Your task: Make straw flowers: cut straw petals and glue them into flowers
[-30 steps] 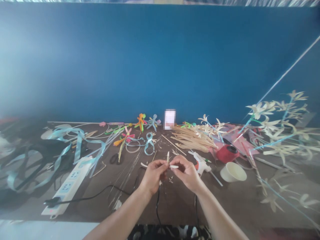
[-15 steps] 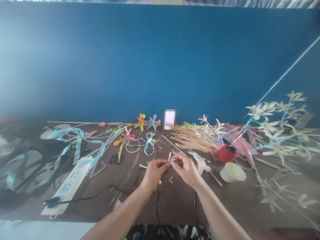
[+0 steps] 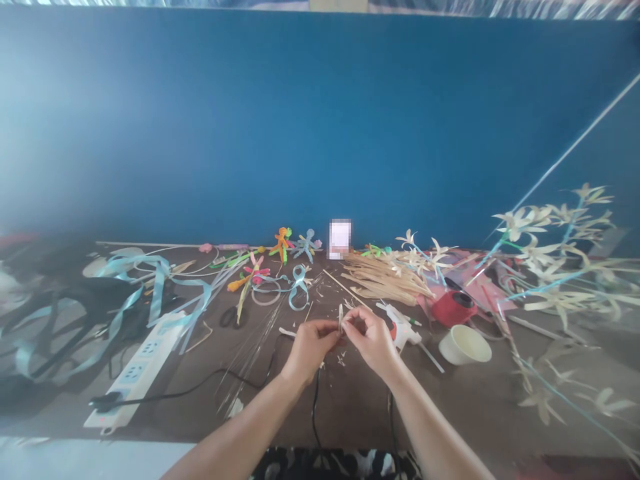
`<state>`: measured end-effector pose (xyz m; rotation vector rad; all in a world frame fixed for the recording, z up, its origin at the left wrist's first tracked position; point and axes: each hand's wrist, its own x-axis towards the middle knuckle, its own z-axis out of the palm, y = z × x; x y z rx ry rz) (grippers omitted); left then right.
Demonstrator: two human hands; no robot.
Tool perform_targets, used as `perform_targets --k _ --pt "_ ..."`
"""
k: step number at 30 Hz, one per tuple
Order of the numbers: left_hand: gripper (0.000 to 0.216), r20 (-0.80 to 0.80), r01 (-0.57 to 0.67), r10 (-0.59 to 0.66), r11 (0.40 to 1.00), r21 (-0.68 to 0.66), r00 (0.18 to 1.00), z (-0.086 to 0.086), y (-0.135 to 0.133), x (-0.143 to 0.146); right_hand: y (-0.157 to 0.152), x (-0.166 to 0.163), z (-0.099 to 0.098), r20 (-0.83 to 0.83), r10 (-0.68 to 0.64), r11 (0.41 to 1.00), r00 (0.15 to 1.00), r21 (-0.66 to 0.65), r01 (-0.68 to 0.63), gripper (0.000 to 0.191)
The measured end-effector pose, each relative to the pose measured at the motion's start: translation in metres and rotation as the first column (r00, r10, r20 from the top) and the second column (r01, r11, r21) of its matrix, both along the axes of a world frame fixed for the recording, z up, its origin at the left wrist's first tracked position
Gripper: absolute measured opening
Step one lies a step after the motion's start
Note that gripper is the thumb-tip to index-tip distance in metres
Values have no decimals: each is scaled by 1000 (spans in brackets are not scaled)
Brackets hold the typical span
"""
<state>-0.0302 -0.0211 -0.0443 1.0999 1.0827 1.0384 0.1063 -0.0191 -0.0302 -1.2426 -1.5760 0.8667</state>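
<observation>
Over the middle of the brown table, my left hand [image 3: 314, 343] and my right hand [image 3: 369, 335] meet fingertip to fingertip. Between them a small pale strip [image 3: 341, 312], thin and pointed, stands upright. Both hands pinch it near its lower end; the fingertips hide that part. Just right of my right hand lies a white glue gun [image 3: 406, 332] with an orange part. White scraps [image 3: 341, 360] are scattered on the table below my fingers. Behind my hands rests a bundle of flat cream strips [image 3: 387, 280].
On the left are a white power strip [image 3: 137, 373] with a black cord, light blue ribbon [image 3: 159, 283] and scissors [image 3: 233, 317]. Pipe-cleaner figures [image 3: 283, 245] stand at the back. A paper cup [image 3: 465, 345], red ribbon roll [image 3: 454, 307] and cream-flowered stems [image 3: 545, 293] are on the right.
My fingertips have shifted slightly around the pale strip, and the strip has turned a little more upright. Both hands stay at nearly the same place.
</observation>
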Motion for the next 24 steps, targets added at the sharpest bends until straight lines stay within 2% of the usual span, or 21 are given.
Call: perform_targets --k 6,12,18,24 --pt "25 23 60 -61 998 37 998 6 -3 -1 -2 -1 -2 -9 -30 1000 1000 -8 30 7" --pt "22 36 63 -65 997 39 997 5 -3 -1 -5 -3 1 -42 -8 1000 999 -21 7 9" --pt "20 31 46 -48 997 61 998 2 -4 -1 -7 -3 4 21 -32 999 999 18 31 8" --pt "23 53 53 -56 996 65 997 6 -6 -1 -9 -4 4 22 -55 998 998 41 54 7"
